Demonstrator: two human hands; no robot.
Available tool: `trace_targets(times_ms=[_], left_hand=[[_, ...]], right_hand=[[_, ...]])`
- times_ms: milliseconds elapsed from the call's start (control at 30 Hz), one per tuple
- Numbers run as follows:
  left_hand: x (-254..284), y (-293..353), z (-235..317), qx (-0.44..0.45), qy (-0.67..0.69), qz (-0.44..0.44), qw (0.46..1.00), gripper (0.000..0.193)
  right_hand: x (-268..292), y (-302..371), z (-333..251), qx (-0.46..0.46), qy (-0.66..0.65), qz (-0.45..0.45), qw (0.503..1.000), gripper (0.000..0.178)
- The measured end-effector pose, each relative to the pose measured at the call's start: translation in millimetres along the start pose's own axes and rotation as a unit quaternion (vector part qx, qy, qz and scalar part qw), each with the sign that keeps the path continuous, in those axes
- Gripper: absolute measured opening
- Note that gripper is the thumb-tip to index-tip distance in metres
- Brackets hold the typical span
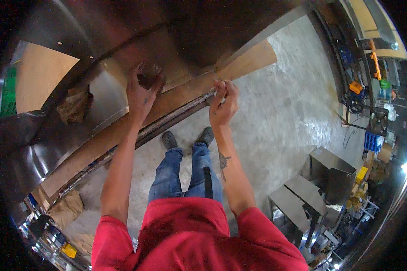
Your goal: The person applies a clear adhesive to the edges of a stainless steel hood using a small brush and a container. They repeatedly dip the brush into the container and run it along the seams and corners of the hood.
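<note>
A large shiny metal sheet (167, 40) stretches across the top of the view, over a long wooden board (95, 140). My left hand (141, 92) is at the sheet, its fingers spread and curved with a dark gap between thumb and fingers. Whether the fingertips press on the metal is hard to tell. At the board's outer part my right hand (224, 103) pinches with thumb and fingers. A thin yellowish sliver (217, 72) rises from those fingertips, too small to name. Brown wood (251, 61) juts out past the sheet's corner.
A metal bar (176, 112) runs along the board's near side. Crumpled brown paper (73, 106) and a pale brown panel (45, 77) are at left. Metal box-like pieces (298, 198) stand on the concrete floor (285, 122) at right. Shelving with tools (355, 88) lines the far right.
</note>
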State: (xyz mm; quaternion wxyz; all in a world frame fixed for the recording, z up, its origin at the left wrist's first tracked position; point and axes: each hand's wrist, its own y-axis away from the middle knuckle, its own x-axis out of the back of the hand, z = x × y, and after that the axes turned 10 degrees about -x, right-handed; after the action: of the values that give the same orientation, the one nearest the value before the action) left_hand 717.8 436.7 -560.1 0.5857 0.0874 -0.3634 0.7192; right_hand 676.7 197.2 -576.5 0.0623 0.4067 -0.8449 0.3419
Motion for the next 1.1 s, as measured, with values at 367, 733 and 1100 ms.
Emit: trace_targets(times_ms=[367,733,1100], left_hand=[[-17,3,-15,-0.004,-0.041,-0.047,0.998,0.071],[-14,0,-5,-0.033,-0.039,-0.026,0.998,0.069],[-16,-1,-6,-0.019,-0.021,-0.025,0.999,0.069]], right_hand=[[-25,8,20,0.006,0.034,-0.047,0.998,0.024],[-29,5,25,0.04,0.072,-0.03,0.996,0.025],[-33,4,25,0.037,0.075,-0.019,0.996,0.026]])
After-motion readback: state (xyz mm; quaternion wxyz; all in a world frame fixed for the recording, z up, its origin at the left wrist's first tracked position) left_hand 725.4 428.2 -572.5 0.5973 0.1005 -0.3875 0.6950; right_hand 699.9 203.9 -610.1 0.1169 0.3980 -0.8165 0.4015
